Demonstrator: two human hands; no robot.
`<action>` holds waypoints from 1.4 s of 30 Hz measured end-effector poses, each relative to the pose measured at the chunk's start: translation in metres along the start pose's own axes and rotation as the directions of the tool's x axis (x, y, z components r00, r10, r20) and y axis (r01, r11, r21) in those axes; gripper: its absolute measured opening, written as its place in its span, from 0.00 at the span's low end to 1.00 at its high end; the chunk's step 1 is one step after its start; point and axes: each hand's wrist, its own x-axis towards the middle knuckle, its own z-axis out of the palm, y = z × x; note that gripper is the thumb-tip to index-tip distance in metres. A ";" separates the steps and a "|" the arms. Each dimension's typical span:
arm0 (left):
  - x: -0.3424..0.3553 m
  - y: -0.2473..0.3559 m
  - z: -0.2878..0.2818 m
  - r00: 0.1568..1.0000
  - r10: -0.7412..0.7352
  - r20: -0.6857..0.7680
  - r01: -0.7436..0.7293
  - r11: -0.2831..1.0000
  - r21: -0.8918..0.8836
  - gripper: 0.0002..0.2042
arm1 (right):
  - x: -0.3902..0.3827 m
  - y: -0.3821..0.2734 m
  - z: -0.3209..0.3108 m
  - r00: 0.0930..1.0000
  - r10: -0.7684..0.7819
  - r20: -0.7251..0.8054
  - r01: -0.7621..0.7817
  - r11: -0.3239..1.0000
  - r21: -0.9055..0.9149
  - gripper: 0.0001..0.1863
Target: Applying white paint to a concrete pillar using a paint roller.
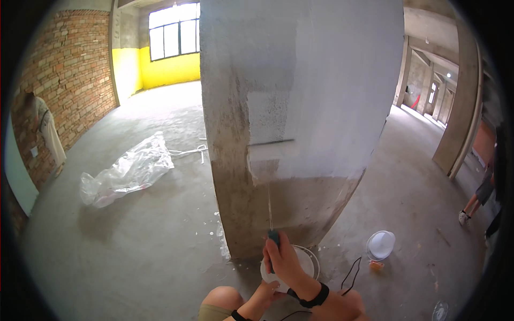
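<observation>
The right hand (282, 260) grips the green-handled tool (273, 236); the left hand (264, 294), its grip unclear, should steady the white bucket (307, 262) against tipping.

A pillar (332, 107) stands ahead, a bucket (307, 260) before its base; plastic sheeting (134, 168) lies on the floor (160, 257) left, a tub (382, 245) right.

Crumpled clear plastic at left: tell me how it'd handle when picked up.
The clear plastic is probably floppy, lying crumpled in loose folds. It looks thin and see-through, so likely light for its size. Its glossy shine suggests it may be slippery.
</observation>
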 end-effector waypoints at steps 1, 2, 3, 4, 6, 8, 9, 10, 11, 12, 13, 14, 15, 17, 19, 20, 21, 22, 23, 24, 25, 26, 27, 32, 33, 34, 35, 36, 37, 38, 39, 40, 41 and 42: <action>-0.002 0.001 0.002 1.000 -0.012 -0.004 0.012 1.000 0.011 0.20 | -0.006 0.006 0.001 0.997 -0.016 -0.075 0.007 0.993 -0.119 0.18; -0.003 0.002 0.003 1.000 -0.024 -0.007 0.024 0.999 0.023 0.19 | -0.011 0.013 0.001 0.997 -0.013 -0.073 0.005 0.993 -0.115 0.18; -0.003 0.003 0.003 1.000 -0.027 -0.011 0.027 0.999 0.023 0.19 | -0.014 0.021 0.000 0.990 -0.075 -0.116 0.054 0.983 -0.177 0.21; -0.003 0.002 0.003 0.999 0.003 0.042 -0.003 1.000 0.007 0.19 | -0.018 0.025 -0.001 0.979 -0.136 -0.154 0.096 0.966 -0.241 0.25; -0.001 -0.003 -0.001 0.996 0.028 0.089 -0.027 1.000 -0.013 0.19 | -0.024 0.029 -0.005 0.973 -0.176 -0.147 0.119 0.936 -0.331 0.27; 0.008 -0.005 -0.007 0.994 -0.025 0.106 0.026 1.000 -0.009 0.20 | -0.027 0.034 -0.010 0.966 -0.218 -0.139 0.143 0.897 -0.418 0.29; 0.010 -0.008 -0.009 0.994 -0.030 0.102 0.031 0.999 -0.008 0.20 | -0.025 0.041 -0.013 0.925 -0.369 -0.092 0.273 0.814 -0.512 0.30; 0.010 -0.009 -0.009 0.996 -0.032 0.087 0.032 0.999 0.008 0.20 | -0.024 0.046 -0.016 0.863 -0.505 -0.032 0.390 0.704 -0.593 0.31; 0.009 -0.010 -0.009 0.997 -0.034 0.072 0.033 0.999 0.023 0.20 | -0.024 0.049 -0.018 0.865 -0.501 -0.035 0.387 0.708 -0.590 0.31; 0.008 -0.011 -0.009 0.997 -0.039 0.068 0.037 0.999 0.025 0.20 | -0.024 0.050 -0.020 0.882 -0.471 -0.033 0.361 0.719 -0.594 0.29; 0.003 -0.006 -0.004 0.998 -0.035 0.044 0.033 0.999 0.037 0.20 | -0.024 0.052 -0.021 0.898 -0.438 -0.033 0.334 0.728 -0.599 0.28; -0.002 -0.002 0.001 0.999 -0.030 0.020 0.029 0.998 0.048 0.20 | -0.025 0.053 -0.022 0.900 -0.434 -0.037 0.329 0.732 -0.597 0.28; -0.005 -0.001 0.003 0.999 -0.035 0.017 0.035 0.998 0.049 0.20 | -0.025 0.054 -0.022 0.887 -0.457 -0.065 0.332 0.728 -0.600 0.28; -0.010 0.003 0.006 0.999 0.007 0.051 -0.008 1.000 0.014 0.21 | -0.028 0.055 -0.023 0.873 -0.480 -0.090 0.336 0.725 -0.601 0.28; -0.012 0.004 0.008 0.999 -0.004 0.039 0.004 1.000 0.019 0.21 | -0.033 0.056 -0.024 0.942 -0.287 -0.175 0.150 0.824 -0.546 0.26; -0.013 0.004 0.008 0.999 -0.014 0.030 0.013 1.000 0.024 0.21 | -0.034 0.058 -0.024 0.942 -0.285 -0.175 0.148 0.825 -0.545 0.26; -0.012 0.002 0.006 0.999 -0.016 0.029 0.016 1.000 0.023 0.21 | -0.034 0.061 -0.023 0.920 -0.341 -0.193 0.212 0.847 -0.487 0.25; -0.010 -0.001 0.003 0.999 -0.016 0.038 0.015 1.000 0.023 0.21 | -0.035 0.063 -0.022 0.893 -0.394 -0.215 0.277 0.860 -0.428 0.24; -0.007 -0.003 0.001 0.999 -0.016 0.047 0.015 1.000 0.022 0.21 | -0.036 0.065 -0.020 0.894 -0.392 -0.216 0.274 0.861 -0.429 0.24; -0.004 -0.004 -0.002 0.999 -0.019 0.048 0.018 1.000 0.022 0.21 | -0.038 0.067 -0.018 0.956 -0.190 -0.224 0.153 0.973 -0.174 0.23; -0.001 -0.004 -0.004 0.996 -0.026 0.080 0.025 1.000 0.012 0.24 | -0.039 0.068 -0.015 0.984 0.014 -0.175 0.001 0.996 0.089 0.22; 0.002 -0.005 -0.006 0.993 -0.033 0.113 0.033 0.999 0.003 0.28 | -0.039 0.068 -0.013 0.984 0.017 -0.177 -0.001 0.996 0.088 0.22; 0.004 -0.007 -0.006 0.993 -0.036 0.113 0.036 0.999 0.003 0.28 | -0.038 0.066 -0.011 0.985 0.049 -0.168 -0.020 0.986 0.167 0.21; 0.007 -0.012 -0.011 0.991 -0.055 0.118 0.051 0.998 0.038 0.28 | -0.039 0.061 -0.011 0.984 0.097 -0.148 -0.063 0.974 0.218 0.19; 0.006 -0.012 -0.010 0.991 -0.057 0.118 0.053 0.998 0.037 0.28 | -0.038 0.064 -0.013 0.981 0.076 -0.178 -0.052 0.990 0.133 0.20; 0.002 -0.007 -0.004 0.995 -0.058 0.076 0.056 0.998 0.026 0.25 | -0.038 0.066 -0.014 0.977 0.053 -0.207 -0.044 0.998 0.046 0.21; 0.000 -0.005 0.000 0.998 -0.058 0.034 0.058 0.998 0.015 0.22 | -0.039 0.069 -0.015 0.977 0.056 -0.208 -0.048 0.998 0.046 0.21; 0.003 -0.009 -0.004 0.998 -0.061 0.033 0.061 0.998 0.013 0.22 | -0.039 0.072 -0.016 0.975 0.018 -0.219 -0.021 1.000 -0.013 0.21; 0.008 -0.010 -0.011 0.991 -0.062 0.115 0.057 0.997 0.049 0.25 | -0.039 0.074 -0.015 0.974 -0.023 -0.227 0.007 0.997 -0.071 0.22; 0.011 -0.011 -0.015 0.978 -0.066 0.196 0.050 0.995 0.085 0.29 | -0.039 0.078 -0.014 0.974 -0.022 -0.225 0.007 0.997 -0.071 0.22; 0.013 -0.014 -0.018 0.979 -0.066 0.195 0.050 0.995 0.084 0.29 | -0.039 0.081 -0.013 0.967 -0.070 -0.244 0.034 0.988 -0.149 0.23; 0.013 -0.014 -0.017 0.982 -0.073 0.177 0.059 0.995 0.082 0.28 | -0.039 0.083 -0.012 0.959 -0.116 -0.259 0.057 0.972 -0.227 0.23; 0.013 -0.014 -0.017 0.984 -0.080 0.159 0.068 0.995 0.079 0.28 | -0.039 0.082 -0.013 0.959 -0.115 -0.259 0.055 0.973 -0.226 0.23; 0.014 -0.014 -0.017 0.984 -0.081 0.158 0.069 0.994 0.079 0.28 | -0.039 0.080 -0.012 0.959 -0.123 -0.255 0.062 0.970 -0.234 0.23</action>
